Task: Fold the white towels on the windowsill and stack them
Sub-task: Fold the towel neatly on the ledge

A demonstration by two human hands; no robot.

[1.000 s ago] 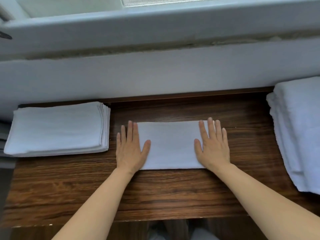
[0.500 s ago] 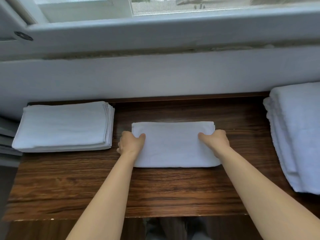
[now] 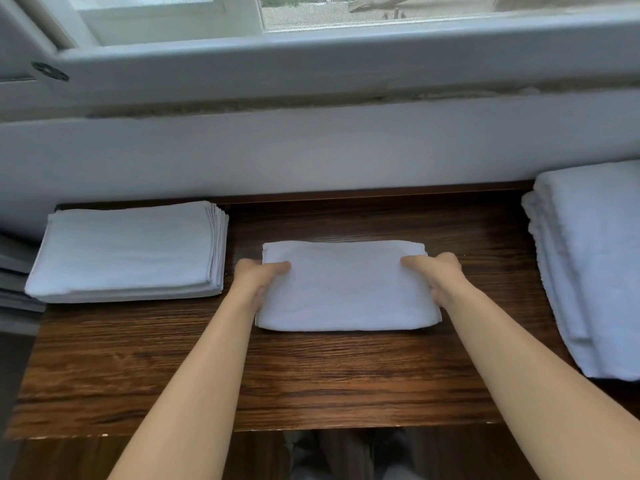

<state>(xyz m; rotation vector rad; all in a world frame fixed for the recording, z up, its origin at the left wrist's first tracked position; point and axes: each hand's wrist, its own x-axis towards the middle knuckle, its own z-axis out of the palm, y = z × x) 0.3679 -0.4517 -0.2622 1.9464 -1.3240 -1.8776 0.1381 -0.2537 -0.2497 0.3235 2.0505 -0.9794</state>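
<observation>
Folded towel (image 3: 346, 289), lying mid-windowsill (image 3: 311, 375) toward its back edge, is gripped at both ends by left hand (image 3: 258, 280) and right hand (image 3: 438, 277), and should be lifted level so the layers are kept aligned onto the left-corner stack (image 3: 128, 251).

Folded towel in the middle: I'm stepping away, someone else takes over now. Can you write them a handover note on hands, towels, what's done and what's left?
Left hand grips the left end of the folded towel; right hand grips its right end.
The towel is at the centre of the wooden windowsill.
Finished stack lies to the left.
Pile of larger towels lies at the right edge.
Done: this towel is folded, with a grip on both ends.
Left: probably set it on the left stack, then fold the towels on the right.
</observation>
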